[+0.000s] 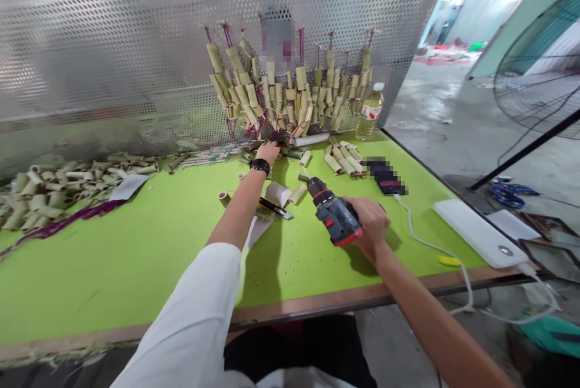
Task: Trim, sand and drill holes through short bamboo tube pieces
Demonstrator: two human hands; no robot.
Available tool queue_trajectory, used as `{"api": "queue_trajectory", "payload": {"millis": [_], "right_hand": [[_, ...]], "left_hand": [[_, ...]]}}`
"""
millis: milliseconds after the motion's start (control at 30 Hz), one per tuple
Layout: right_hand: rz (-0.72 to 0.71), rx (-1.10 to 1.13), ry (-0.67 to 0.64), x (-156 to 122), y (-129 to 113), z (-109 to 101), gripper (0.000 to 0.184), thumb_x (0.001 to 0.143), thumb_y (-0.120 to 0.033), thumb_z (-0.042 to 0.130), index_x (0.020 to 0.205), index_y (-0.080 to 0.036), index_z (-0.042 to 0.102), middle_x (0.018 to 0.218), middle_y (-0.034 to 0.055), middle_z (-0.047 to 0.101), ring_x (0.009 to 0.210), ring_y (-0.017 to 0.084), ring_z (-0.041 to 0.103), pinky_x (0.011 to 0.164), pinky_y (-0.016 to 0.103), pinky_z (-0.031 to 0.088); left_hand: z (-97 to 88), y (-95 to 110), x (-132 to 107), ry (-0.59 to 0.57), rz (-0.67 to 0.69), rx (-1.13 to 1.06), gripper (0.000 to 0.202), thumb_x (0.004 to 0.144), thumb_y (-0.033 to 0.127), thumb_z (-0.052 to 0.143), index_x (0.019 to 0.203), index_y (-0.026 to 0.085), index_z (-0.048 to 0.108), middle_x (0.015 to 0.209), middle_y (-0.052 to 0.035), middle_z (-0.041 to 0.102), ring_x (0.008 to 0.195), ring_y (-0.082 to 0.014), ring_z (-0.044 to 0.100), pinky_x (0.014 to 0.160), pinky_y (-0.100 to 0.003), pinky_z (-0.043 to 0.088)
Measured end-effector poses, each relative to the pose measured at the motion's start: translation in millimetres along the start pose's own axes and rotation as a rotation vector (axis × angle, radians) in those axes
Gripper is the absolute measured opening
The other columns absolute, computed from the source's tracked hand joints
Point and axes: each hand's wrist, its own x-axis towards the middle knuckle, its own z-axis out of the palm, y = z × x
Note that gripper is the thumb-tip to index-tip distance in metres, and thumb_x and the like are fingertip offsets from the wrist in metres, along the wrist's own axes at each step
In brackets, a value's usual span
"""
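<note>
My right hand (pixel 372 219) is wrapped round the handle of a cordless drill (pixel 338 219), black and grey with red trim. The drill points away from me and to the left, its thin bit close to a short bamboo tube (pixel 305 158). With a dark watch at the wrist, my left hand (pixel 269 151) reaches to the back of the table, at the foot of the strung bamboo pieces (pixel 276 95). Its fingertips are lost among dark bits there, so its grip is hidden. Below the left wrist lie a box cutter (pixel 276 208) and white paper (pixel 277 193).
Bamboo bunches hang on a perforated metal panel (pixel 149 43). A heap of cut tubes (pixel 40 194) and purple string (pixel 81 216) lie left. Rightward are more tubes (pixel 345 157), an oil bottle (pixel 370 111), a phone (pixel 385 176), a white power bank (pixel 480 234) with cable, and a fan (pixel 539 67).
</note>
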Motion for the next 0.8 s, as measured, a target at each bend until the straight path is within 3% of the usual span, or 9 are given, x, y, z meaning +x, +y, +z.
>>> {"api": "queue_trajectory", "payload": {"millis": [167,233,400,567,700,800], "right_hand": [[0.066,0.01,-0.002,0.7,-0.7,-0.4,0.025,0.09,-0.032,0.059,0.1,-0.022,0.08,0.078,0.0065,0.078,0.07,0.022,0.067,0.069,0.033,0.042],[0.089,0.016,-0.005,1.4,-1.2,-1.0,0.024,0.091,-0.033,0.06,0.1,-0.022,0.079,0.079,0.0066,0.078,0.07,0.022,0.067,0.069,0.033,0.041],[0.092,0.026,0.026,2.4,0.7,-0.7,0.025,0.09,-0.033,0.06,0.101,-0.021,0.079,0.082,0.007,0.08,0.072,0.023,0.069,0.069,0.033,0.043],[0.045,0.016,0.014,-0.1,4.4,1.8,0.027,0.086,-0.03,0.062,0.104,-0.021,0.08,0.082,0.0069,0.079,0.073,0.022,0.068,0.069,0.033,0.043],[0.036,-0.016,-0.032,-1.2,5.2,3.7,0.027,0.084,-0.029,0.064,0.104,-0.022,0.08,0.085,0.0072,0.08,0.076,0.024,0.069,0.071,0.033,0.043],[0.052,-0.033,-0.07,-0.8,5.3,4.8,0.027,0.083,-0.03,0.065,0.104,-0.023,0.08,0.087,0.0077,0.081,0.077,0.024,0.07,0.072,0.034,0.044]], "left_hand": [[-14.9,-3.6,-4.6,-0.039,0.046,0.02,0.025,0.092,0.01,0.063,0.112,0.014,0.078,0.117,-0.017,0.079,0.117,-0.0297,0.071,0.101,-0.039,0.053],[-29.6,-5.1,-15.1,-0.035,0.093,0.012,0.029,0.093,0.01,0.062,0.117,0.018,0.077,0.122,-0.0154,0.079,0.118,-0.0314,0.072,0.099,-0.04,0.054],[-77.7,-2.0,-75.4,0.146,0.372,-0.169,0.036,0.102,0.026,0.062,0.136,0.024,0.071,0.139,-0.0082,0.075,0.127,-0.0297,0.07,0.107,-0.04,0.054],[-115.3,14.9,-139.5,0.216,0.416,-0.21,0.034,0.105,0.031,0.061,0.137,0.025,0.07,0.139,-0.0075,0.074,0.124,-0.0286,0.071,0.106,-0.04,0.055],[-123.6,20.2,-149.3,0.226,0.394,-0.236,0.034,0.105,0.029,0.062,0.137,0.025,0.07,0.136,-0.0074,0.074,0.124,-0.0282,0.071,0.107,-0.04,0.054],[-109.3,16.1,-130.9,0.186,0.315,-0.155,0.034,0.103,0.024,0.062,0.136,0.023,0.07,0.136,-0.0094,0.073,0.124,-0.03,0.07,0.107,-0.041,0.054]]}}
